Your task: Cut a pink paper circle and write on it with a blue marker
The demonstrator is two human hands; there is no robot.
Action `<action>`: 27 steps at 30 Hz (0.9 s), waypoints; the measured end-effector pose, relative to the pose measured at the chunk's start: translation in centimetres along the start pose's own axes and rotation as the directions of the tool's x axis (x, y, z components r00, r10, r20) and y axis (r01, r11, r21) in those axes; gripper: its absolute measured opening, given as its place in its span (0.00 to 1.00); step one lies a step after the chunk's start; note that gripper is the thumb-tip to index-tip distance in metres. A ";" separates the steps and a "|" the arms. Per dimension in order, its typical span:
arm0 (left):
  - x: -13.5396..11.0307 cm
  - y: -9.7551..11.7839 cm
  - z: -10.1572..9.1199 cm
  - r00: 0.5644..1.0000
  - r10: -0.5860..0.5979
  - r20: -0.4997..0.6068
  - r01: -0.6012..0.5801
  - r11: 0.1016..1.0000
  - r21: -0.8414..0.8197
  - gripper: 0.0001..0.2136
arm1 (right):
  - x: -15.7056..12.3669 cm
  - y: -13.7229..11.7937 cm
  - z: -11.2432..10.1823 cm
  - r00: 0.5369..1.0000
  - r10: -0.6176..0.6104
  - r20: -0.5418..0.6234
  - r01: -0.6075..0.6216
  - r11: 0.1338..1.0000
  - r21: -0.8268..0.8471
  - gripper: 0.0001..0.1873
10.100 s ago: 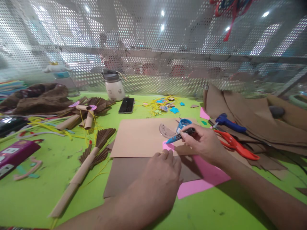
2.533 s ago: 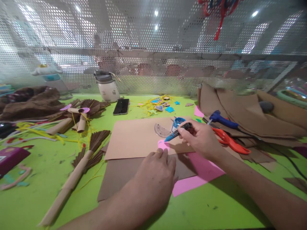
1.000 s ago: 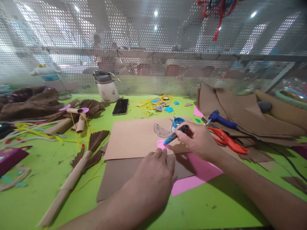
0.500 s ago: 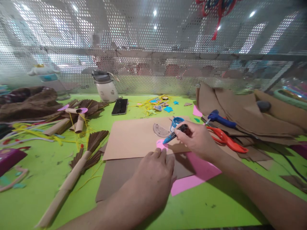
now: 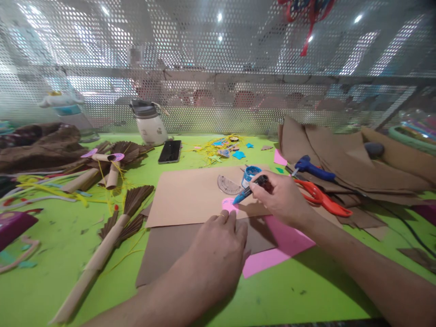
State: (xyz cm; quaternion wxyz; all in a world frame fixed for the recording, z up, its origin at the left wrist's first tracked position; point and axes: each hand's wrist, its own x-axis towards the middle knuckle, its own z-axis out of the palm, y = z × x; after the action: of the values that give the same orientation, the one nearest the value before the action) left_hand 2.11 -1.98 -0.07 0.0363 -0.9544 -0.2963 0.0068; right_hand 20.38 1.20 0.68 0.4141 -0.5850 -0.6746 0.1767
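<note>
My right hand (image 5: 282,197) grips a blue marker (image 5: 243,194) with a dark rear end, its tip touching a small pink paper disc (image 5: 227,203). Some faint marks show on the disc. The fingertips of my left hand (image 5: 218,247) lie flat at the disc's near edge. Beneath is a light brown sheet of paper (image 5: 184,195), overlapping a darker brown sheet (image 5: 166,250). A pink sheet (image 5: 279,259) sticks out under my right wrist. Just beyond the marker are a clear protractor (image 5: 229,185) and a small blue-topped container (image 5: 252,171), partly hidden by my right hand.
Red-handled scissors (image 5: 327,204) and a blue-handled tool (image 5: 313,168) lie at right before stacked brown paper (image 5: 340,150). A phone (image 5: 170,151) and a bottle (image 5: 151,125) stand farther back. Rolled-paper pieces with pleated fans (image 5: 102,250) lie at left. A perforated metal screen (image 5: 204,100) closes the back.
The marker tip has shifted very slightly to the right on the pink disc. My left hand keeps its place.
</note>
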 end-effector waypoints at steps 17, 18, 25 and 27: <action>0.0 0.1 -0.4 0.999 -0.015 0.041 0.015 1.000 -0.003 0.14 | 0.3 -0.3 -0.6 0.997 0.067 -0.035 -0.070 0.994 -0.085 0.13; 0.0 0.1 -0.3 0.999 -0.013 0.036 0.013 1.000 0.003 0.14 | 0.3 -0.3 -0.6 0.997 0.068 -0.035 -0.071 0.994 -0.087 0.13; 0.0 0.1 -0.8 0.996 -0.027 0.081 0.027 1.000 -0.003 0.14 | 0.1 0.3 -0.7 0.993 0.078 -0.084 -0.078 0.997 -0.004 0.12; -0.1 0.1 -1.0 0.995 -0.035 0.091 0.037 0.999 -0.014 0.14 | 0.1 0.7 -0.7 0.985 0.080 -0.151 -0.068 0.995 0.077 0.12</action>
State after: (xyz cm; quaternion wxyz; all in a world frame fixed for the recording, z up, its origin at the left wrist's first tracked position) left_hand 2.15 -2.16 0.92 0.0153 -0.9478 -0.3149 0.0471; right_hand 21.41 1.25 0.62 0.4790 -0.6063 -0.6115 0.1703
